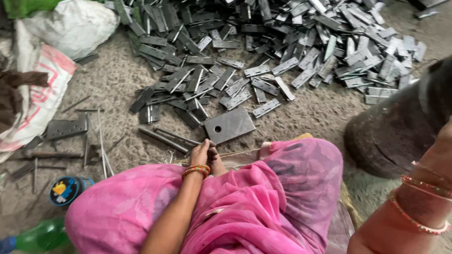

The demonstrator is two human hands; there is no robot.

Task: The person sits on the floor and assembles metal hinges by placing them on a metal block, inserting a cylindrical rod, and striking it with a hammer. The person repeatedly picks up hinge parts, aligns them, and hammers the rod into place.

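Note:
My left hand (201,153) reaches down over my pink-draped lap and rests at the floor beside my bare foot (215,162). Its fingers point down and are hidden, close to some thin metal rods (169,138). Just beyond lies a flat square steel plate (229,124) with one hole. A large heap of grey hinge leaves (263,42) covers the floor ahead. My right forearm (419,207), with bangles, rises at the right edge. Only the base of my right hand (442,150) shows, and its fingers are cut off by the frame.
A dark, round, heavy block (400,127) stands at the right. White sacks (70,23) and cloth lie at the left, beside a drilled plate (66,128) and loose rods. A blue round tin (68,189) and a green bottle (42,235) sit near my left knee.

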